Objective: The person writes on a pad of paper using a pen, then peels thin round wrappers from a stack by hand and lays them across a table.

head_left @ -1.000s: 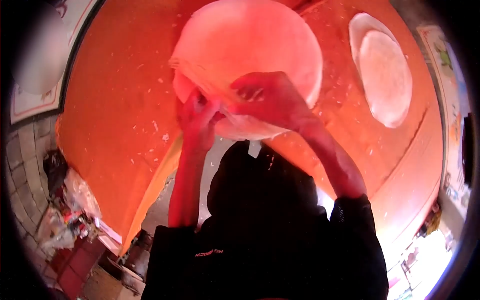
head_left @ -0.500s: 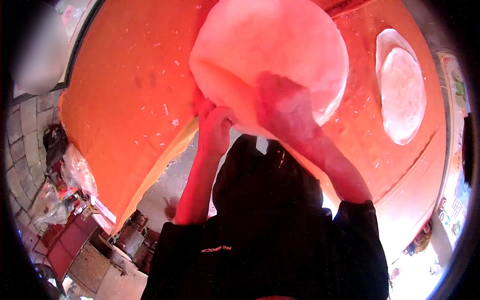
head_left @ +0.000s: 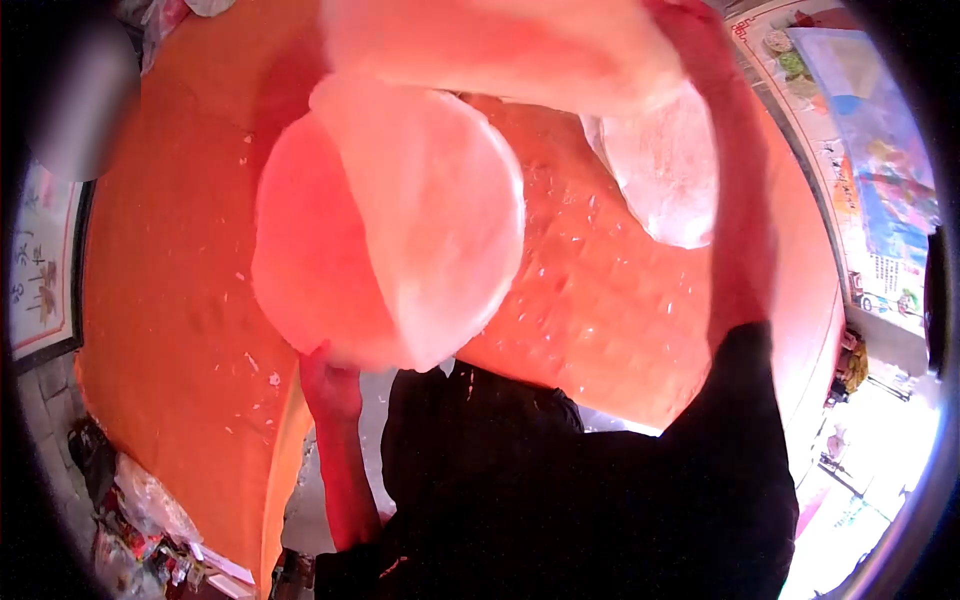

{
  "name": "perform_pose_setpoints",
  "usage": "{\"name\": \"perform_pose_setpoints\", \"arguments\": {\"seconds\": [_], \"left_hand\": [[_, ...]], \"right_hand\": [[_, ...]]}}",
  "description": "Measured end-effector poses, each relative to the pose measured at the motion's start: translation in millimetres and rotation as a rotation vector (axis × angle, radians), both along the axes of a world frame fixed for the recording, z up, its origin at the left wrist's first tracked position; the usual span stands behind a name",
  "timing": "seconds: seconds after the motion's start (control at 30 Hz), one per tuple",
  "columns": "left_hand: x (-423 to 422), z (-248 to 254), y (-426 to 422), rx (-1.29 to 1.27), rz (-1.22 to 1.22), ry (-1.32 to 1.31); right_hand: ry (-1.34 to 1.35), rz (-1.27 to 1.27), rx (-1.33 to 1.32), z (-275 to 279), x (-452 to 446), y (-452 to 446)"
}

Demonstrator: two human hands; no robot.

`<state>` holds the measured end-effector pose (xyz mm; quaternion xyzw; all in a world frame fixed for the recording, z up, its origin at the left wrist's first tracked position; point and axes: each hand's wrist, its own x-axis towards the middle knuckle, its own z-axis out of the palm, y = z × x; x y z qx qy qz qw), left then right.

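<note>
A thin, pale round flatbread (head_left: 460, 220) lies on the orange cloth, near its front edge, with darker pink shading across its left half. At its lower left rim is my left hand (head_left: 335, 388), closed, the thumb by the edge and the other fingers partly hidden. Another wide, soft flatbread (head_left: 500, 50) is raised at the top of the view, smeared by motion and cut off by the frame. My right hand (head_left: 692, 38) is stretched far forward and grips this sheet's right side; its fingers are blurred.
An orange cloth (head_left: 600, 310) covers the table, dotted with pale flakes. Right of the middle lies a folded flatbread (head_left: 665, 175), partly behind the raised sheet. Printed boards (head_left: 870, 130) stand along the right edge. Plastic bags (head_left: 150, 500) lie at lower left.
My right hand has swung forward and right, lifting a flatbread off the front of the table. My left hand stays by the near rim. The view has turned and shifted.
</note>
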<state>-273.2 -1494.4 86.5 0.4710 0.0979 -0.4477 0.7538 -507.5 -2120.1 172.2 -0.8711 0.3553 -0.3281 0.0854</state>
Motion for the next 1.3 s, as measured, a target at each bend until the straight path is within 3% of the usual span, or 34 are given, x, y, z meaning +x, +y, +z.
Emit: {"name": "perform_pose_setpoints", "arguments": {"seconds": [0.07,0.13,0.17,0.23,0.27,0.3,0.33,0.4,0.47,0.57,0.63,0.67,0.73,0.8,0.83,0.87,0.9,1.0,1.13,1.2,1.3], "left_hand": [[2,-14,8,-0.079,-0.061,-0.022],[5,-25,14,-0.158,-0.124,-0.047],[6,-28,15,-0.184,-0.159,-0.075],[8,-28,18,-0.194,-0.187,-0.106],[8,-24,15,-0.171,-0.179,-0.113],[7,-19,13,-0.136,-0.166,-0.117],[5,-13,10,-0.105,-0.155,-0.124],[3,-3,3,-0.049,-0.138,-0.155],[1,2,-6,0.000,-0.134,-0.213],[-5,2,-19,0.118,-0.162,-0.406],[-1,-5,-5,0.171,-0.159,-0.478],[-7,8,-17,-0.009,0.055,-0.143],[-15,17,-30,-0.194,0.272,0.184],[-21,17,-34,0.165,0.045,-0.490],[-21,21,-34,0.163,0.044,-0.486],[-19,26,-34,0.176,0.011,-0.376],[-18,29,-34,0.190,-0.023,-0.266],[-11,-7,-8,0.086,-0.034,-0.148],[-9,0,-9,0.006,-0.038,-0.143],[-13,13,-11,0.077,-0.074,-0.168],[-12,20,-11,-0.022,-0.043,-0.032]], "right_hand": [[-0.283,0.045,0.472,60,-53,4],[0.031,-0.209,0.179,70,-89,2],[0.031,-0.210,0.178,67,-95,6],[0.405,-0.787,-0.224,65,-83,39],[0.279,-0.664,-0.221,51,-58,72],[-0.004,-0.374,-0.040,33,-29,112],[-0.193,-0.109,0.320,21,7,163],[-0.070,0.301,0.974,7,66,268],[0.300,0.503,1.274,-7,99,339],[-0.001,0.375,1.058,20,127,425],[0.127,0.406,0.935,9,155,448],[0.244,0.449,0.856,1,167,452],[0.236,0.416,0.870,-3,182,453],[0.202,0.465,0.788,-6,191,443],[0.206,0.462,0.787,-6,192,432],[-0.196,0.691,1.035,-4,188,414],[-0.318,0.745,1.118,9,178,394],[-0.509,0.498,1.089,67,126,304],[-0.786,0.157,0.985,105,15,214],[-0.767,0.010,0.692,82,-38,195],[-0.609,-0.225,0.733,14,-127,180]]}}
